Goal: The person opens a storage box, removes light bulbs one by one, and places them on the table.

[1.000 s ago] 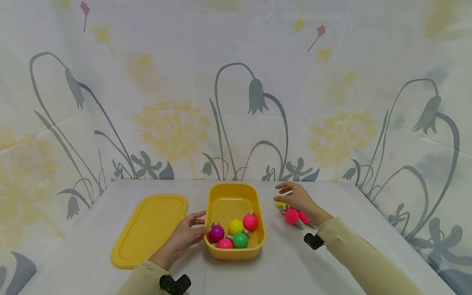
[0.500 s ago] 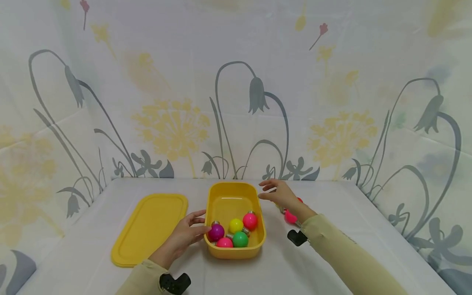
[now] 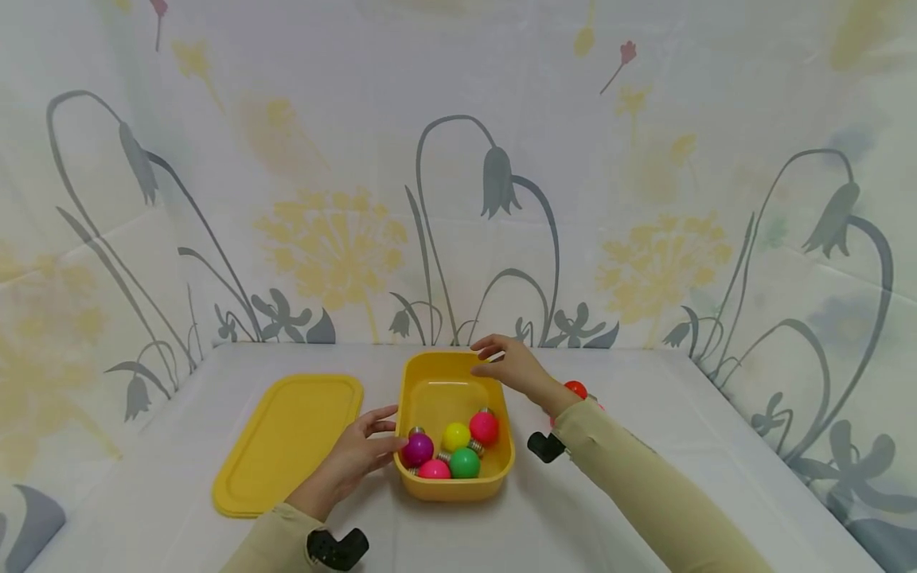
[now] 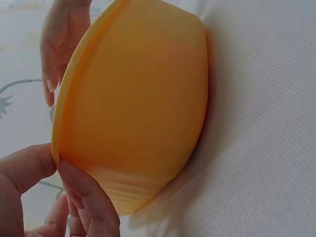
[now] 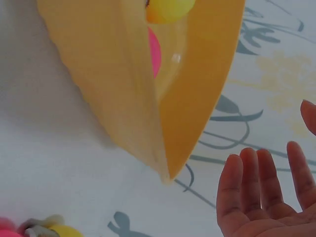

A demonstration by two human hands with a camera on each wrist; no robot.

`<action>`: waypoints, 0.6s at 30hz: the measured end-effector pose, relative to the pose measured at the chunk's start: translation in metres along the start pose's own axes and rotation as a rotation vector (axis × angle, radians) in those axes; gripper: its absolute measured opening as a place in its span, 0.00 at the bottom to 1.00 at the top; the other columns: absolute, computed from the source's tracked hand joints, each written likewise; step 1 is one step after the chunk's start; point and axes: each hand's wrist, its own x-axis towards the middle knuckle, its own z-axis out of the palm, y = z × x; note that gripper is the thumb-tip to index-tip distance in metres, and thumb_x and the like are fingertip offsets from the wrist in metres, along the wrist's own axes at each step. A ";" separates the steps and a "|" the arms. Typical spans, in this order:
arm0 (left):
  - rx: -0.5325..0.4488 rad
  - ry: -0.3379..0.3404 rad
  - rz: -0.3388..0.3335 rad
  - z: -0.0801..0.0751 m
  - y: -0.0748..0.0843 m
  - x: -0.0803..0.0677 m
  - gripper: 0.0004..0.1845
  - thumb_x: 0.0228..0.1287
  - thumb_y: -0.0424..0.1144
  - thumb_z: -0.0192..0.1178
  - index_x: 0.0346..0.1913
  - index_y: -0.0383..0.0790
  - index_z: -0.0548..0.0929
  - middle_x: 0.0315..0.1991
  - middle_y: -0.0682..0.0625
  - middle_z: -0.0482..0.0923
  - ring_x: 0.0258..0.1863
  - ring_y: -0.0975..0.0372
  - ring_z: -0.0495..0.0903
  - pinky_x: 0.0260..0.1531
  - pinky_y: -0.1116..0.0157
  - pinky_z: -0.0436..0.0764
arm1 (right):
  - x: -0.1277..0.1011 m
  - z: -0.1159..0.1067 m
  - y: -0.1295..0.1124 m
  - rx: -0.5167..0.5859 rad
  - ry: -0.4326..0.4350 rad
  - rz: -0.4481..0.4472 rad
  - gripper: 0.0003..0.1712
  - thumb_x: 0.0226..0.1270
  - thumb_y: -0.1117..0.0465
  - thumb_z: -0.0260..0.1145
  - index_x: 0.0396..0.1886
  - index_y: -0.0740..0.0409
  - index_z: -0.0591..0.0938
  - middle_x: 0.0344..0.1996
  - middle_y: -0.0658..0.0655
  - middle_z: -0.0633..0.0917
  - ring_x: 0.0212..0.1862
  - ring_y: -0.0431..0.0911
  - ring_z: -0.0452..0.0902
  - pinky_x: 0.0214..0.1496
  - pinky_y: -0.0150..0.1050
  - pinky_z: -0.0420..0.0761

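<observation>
A yellow plastic box (image 3: 455,492) stands in the middle of the table, holding several coloured light bulbs: a purple bulb (image 3: 418,450), a yellow bulb (image 3: 456,436), a green bulb (image 3: 464,463) and pink bulbs (image 3: 484,428). My left hand (image 3: 361,450) pinches the box's left rim between thumb and forefinger, as the left wrist view shows. Over the box's far right corner hovers my right hand (image 3: 512,366), fingers extended and holding nothing. In the right wrist view its fingers (image 5: 259,182) are spread beside the box's end.
A flat yellow lid (image 3: 290,446) lies left of the box. Right of the box is a small group of loose bulbs, among them a red bulb (image 3: 575,389), partly hidden by my right forearm. A flower-printed curtain (image 3: 458,199) hangs behind the table.
My right hand has moved left, from above the loose bulbs to the box's far right corner. A red bulb now shows behind the forearm. My left hand has stayed at the rim.
</observation>
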 end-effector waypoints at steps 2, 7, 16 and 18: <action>-0.002 -0.001 -0.001 0.000 0.000 0.000 0.31 0.55 0.33 0.66 0.63 0.38 0.69 0.49 0.40 0.70 0.45 0.52 0.74 0.46 0.57 0.79 | 0.002 0.004 -0.004 0.007 -0.009 -0.017 0.21 0.57 0.61 0.69 0.52 0.58 0.78 0.49 0.63 0.78 0.44 0.51 0.75 0.49 0.42 0.78; -0.013 -0.006 0.003 -0.001 0.002 0.000 0.30 0.55 0.32 0.65 0.63 0.38 0.69 0.49 0.40 0.70 0.44 0.52 0.73 0.45 0.57 0.79 | 0.006 0.014 -0.014 0.022 -0.040 -0.032 0.22 0.57 0.62 0.69 0.52 0.61 0.77 0.48 0.64 0.78 0.44 0.52 0.75 0.47 0.40 0.79; -0.017 -0.017 -0.009 -0.001 0.000 0.000 0.30 0.56 0.33 0.65 0.63 0.39 0.69 0.50 0.40 0.70 0.46 0.52 0.73 0.46 0.57 0.78 | 0.011 0.031 -0.025 -0.003 -0.127 -0.060 0.22 0.56 0.61 0.69 0.51 0.61 0.78 0.46 0.62 0.78 0.43 0.50 0.74 0.47 0.39 0.79; -0.020 -0.015 -0.011 -0.001 0.000 -0.001 0.30 0.56 0.33 0.65 0.63 0.39 0.69 0.50 0.40 0.70 0.46 0.52 0.73 0.47 0.57 0.78 | 0.013 0.034 -0.025 -0.019 -0.174 -0.075 0.22 0.56 0.60 0.69 0.51 0.61 0.78 0.46 0.61 0.79 0.44 0.50 0.75 0.49 0.41 0.78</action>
